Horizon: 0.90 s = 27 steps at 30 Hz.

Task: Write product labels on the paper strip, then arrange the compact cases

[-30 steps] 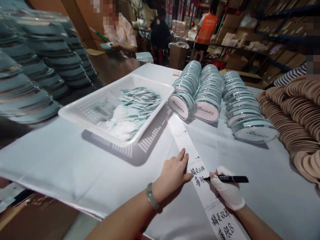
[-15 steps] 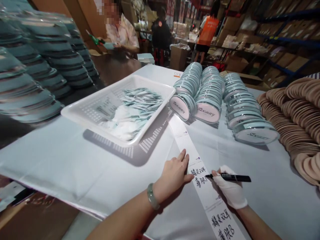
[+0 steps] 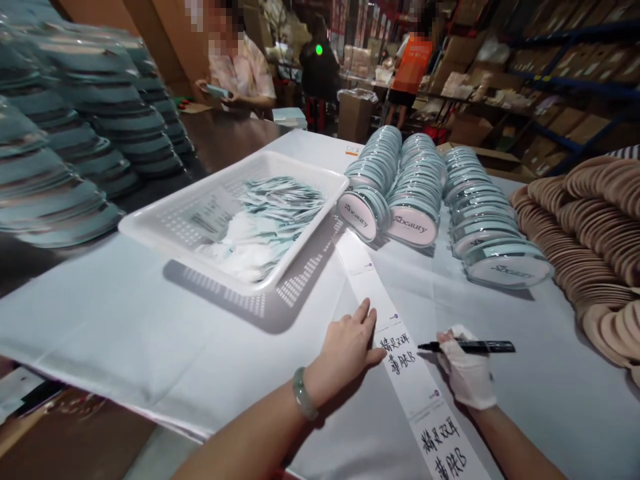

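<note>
A long white strip of labels runs down the white table surface towards me. Two of its labels bear handwritten black characters. My left hand, bare and with a green bangle at the wrist, rests on the strip's left edge with its fingers spread. In my right hand, which wears a white glove with bare fingertips, is a black marker. Its tip points left, just off the strip's right edge beside the upper written label.
A white plastic basket holds flat pale-green and white packets. Behind the strip stand rows of clear oval "beauty" packs. Beige pads are stacked at right, pale-green packs at left. People work in the background.
The last character on the upper label has been completed as a "B". My right hand has moved right with the marker, off the strip. My left hand has stayed in place.
</note>
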Available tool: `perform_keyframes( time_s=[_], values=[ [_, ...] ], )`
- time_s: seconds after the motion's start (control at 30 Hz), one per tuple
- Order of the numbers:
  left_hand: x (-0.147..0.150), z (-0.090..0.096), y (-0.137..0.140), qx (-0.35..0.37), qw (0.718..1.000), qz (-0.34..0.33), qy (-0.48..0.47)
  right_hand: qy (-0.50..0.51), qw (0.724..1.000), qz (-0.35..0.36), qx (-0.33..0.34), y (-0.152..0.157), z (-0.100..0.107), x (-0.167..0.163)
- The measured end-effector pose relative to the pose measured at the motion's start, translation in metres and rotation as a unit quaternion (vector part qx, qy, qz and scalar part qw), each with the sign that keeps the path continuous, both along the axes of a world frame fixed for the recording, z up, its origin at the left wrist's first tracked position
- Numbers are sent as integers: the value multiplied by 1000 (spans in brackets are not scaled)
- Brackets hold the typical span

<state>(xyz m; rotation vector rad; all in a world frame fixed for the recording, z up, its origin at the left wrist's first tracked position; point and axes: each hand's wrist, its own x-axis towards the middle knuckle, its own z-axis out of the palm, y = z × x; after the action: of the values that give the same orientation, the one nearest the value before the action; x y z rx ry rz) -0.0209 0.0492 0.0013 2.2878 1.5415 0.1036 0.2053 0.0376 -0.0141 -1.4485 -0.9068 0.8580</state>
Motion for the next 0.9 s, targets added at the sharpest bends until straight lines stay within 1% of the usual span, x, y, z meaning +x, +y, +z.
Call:
perform_keyframes(
  time_s=[0.1, 0.17, 0.23, 0.33, 0.4, 0.47, 0.53, 0.63, 0.67, 0.73, 0.83, 0.9],
  values=[
    [-1, 0, -1, 16, 1000, -13, 2, 111, 994, -22, -1, 8, 6, 0],
    [-2, 2, -4, 23, 999, -28, 2, 153, 988, -26, 5, 11, 9, -2],
    [-3, 5, -8, 20, 998, -50, -13, 153, 988, -25, 12, 11, 11, -5],
    [-2, 6, -14, 12, 995, -83, -60, 138, 990, -23, 17, 12, 10, -7],
    [-1, 4, -14, 22, 993, -86, -77, 127, 992, -18, 20, 12, 8, -5],
    [0, 1, -11, 49, 994, -67, -68, 108, 994, -12, 24, 11, 6, -3],
    [-2, -1, -5, 68, 997, -25, -35, 84, 996, -10, 20, 11, 4, -2],
    [-6, 3, 2, 50, 998, 32, 18, 63, 998, -23, 15, 11, 4, -2],
    [-6, 5, 2, 41, 998, 35, 24, 62, 998, -25, 14, 10, 5, -2],
    [-6, 8, 0, 31, 999, 14, 20, 63, 998, -19, 9, 9, 9, -3],
    [-3, 11, -8, 27, 999, -31, -5, 65, 997, 38, -25, 2, 21, -7],
    [-1, 12, -11, 21, 999, -42, -23, 67, 991, 94, -63, -2, 28, -12]
  ],
)
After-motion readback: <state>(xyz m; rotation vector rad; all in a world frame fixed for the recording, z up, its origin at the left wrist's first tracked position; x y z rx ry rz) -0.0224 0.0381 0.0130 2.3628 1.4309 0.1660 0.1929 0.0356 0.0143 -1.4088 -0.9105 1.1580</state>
